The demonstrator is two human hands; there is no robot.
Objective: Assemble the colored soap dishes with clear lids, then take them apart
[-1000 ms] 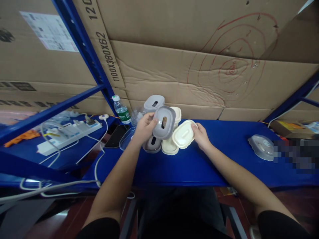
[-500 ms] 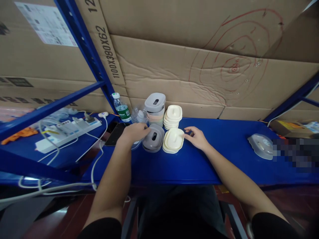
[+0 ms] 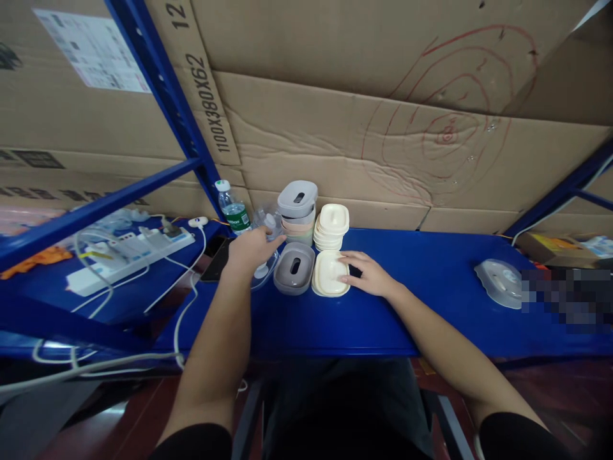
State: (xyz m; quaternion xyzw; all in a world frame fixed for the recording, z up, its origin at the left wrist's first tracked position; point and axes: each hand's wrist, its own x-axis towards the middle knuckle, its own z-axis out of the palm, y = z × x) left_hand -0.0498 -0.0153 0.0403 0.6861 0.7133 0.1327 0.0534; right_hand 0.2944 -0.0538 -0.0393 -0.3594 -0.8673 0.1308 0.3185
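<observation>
Side by side near the middle of the blue table lie a dark grey lidded container point(image 3: 294, 269) and a cream lid stack point(image 3: 330, 276). Behind them stand a pile of nested containers with a light grey lid point(image 3: 297, 197) and a taller cream stack point(image 3: 332, 223). My left hand point(image 3: 256, 250) hovers over clear plastic pieces left of the grey container, fingers apart and holding nothing. My right hand point(image 3: 368, 273) rests its fingertips on the right side of the front cream stack, thumb apart from the fingers.
A water bottle point(image 3: 234, 209) stands at the back left, with a black phone point(image 3: 216, 260) before it. Further left are a power strip point(image 3: 129, 259) and white cables. A clear plastic lid point(image 3: 499, 281) lies at the right. Cardboard point(image 3: 306, 121) rises behind.
My left hand has moved left, off the grey container's edge. My right hand has moved left onto the front cream stack, whose top lid now sits lower and more squarely.
</observation>
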